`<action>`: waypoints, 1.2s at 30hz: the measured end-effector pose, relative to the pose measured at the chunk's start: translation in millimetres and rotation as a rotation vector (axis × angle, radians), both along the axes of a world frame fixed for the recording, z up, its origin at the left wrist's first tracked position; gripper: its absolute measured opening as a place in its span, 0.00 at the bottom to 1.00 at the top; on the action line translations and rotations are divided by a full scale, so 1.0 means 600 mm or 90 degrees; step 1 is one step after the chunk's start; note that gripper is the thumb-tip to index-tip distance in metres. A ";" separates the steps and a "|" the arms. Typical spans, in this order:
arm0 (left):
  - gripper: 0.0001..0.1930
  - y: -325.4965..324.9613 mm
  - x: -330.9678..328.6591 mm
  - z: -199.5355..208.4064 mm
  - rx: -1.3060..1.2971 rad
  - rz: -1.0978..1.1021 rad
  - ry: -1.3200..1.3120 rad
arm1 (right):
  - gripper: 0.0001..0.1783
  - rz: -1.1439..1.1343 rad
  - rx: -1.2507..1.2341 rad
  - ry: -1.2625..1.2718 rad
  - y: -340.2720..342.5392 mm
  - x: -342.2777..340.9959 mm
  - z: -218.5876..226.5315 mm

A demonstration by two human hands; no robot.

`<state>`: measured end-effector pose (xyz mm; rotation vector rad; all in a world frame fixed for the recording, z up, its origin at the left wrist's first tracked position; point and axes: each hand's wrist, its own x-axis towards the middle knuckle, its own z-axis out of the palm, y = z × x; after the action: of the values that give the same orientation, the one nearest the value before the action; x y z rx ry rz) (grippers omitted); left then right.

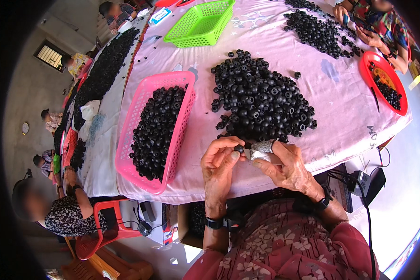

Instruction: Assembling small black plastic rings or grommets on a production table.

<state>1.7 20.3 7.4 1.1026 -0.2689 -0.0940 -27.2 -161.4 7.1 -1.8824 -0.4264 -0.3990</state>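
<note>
Between the thumb and fingers of my left hand (217, 161) is a small round black hollow part (239, 149). My right hand (289, 167) is closed round a small knife (248, 153) with a short metal blade, its handle end wrapped in something white. The blade points left and is close to or touching the part; I cannot tell which. A grey sleeve (262, 146) covers a right finger. Just beyond both hands lies a large pile of similar black parts (261, 98). To the left, a pink basket (187, 109) holds many more black parts.
A green basket (175, 41) stands at the far side of the pink cloth-covered table (198, 182). A red tray (365, 70) with black parts lies at right, near another person's hands (369, 37). More people sit at left along a long black heap (102, 70). A cable (369, 224) hangs at right.
</note>
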 end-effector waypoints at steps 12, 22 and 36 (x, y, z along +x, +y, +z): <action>0.11 0.000 0.000 -0.004 -0.008 -0.010 0.010 | 0.14 0.017 -0.005 -0.003 -0.003 -0.001 0.003; 0.09 0.000 -0.002 -0.002 0.000 -0.007 -0.018 | 0.14 0.017 -0.009 -0.010 -0.003 -0.002 0.005; 0.10 0.004 -0.004 -0.005 -0.007 0.035 -0.008 | 0.13 -0.068 0.070 0.040 0.002 -0.001 0.007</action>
<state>-1.0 22.6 4.4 1.0997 -0.2502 -0.0368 -28.1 -160.0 11.3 -1.8098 -0.2577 -0.4250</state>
